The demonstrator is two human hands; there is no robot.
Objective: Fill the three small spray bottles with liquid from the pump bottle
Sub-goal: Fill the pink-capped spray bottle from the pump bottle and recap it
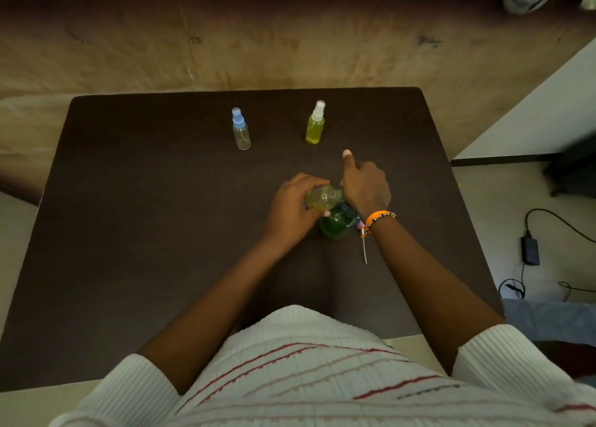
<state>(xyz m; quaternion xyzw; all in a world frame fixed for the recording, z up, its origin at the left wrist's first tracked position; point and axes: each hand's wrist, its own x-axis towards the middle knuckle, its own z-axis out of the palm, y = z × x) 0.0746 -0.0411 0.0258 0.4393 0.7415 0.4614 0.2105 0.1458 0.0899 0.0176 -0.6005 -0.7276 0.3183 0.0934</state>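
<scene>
So there's a small clear plastic spray bottle with a blue cap (240, 130) standing upright toward the far edge of the dark brown table (129, 217), looks empty. Off to its right, a matching one with a white cap (315, 124), full of yellow liquid. The third small bottle (323, 197), uncapped and partly yellow, is tipped sideways right over the round green pump bottle (337, 225) mid-table.

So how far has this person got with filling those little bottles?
One looks done: the white-capped bottle stands full of yellow liquid. In hand: the left hand grips an uncapped bottle, partly yellow, tilted at the green pump bottle, where the right hand rests on top. Its spray cap lies beside. Left: the blue-capped bottle looks empty.
</scene>
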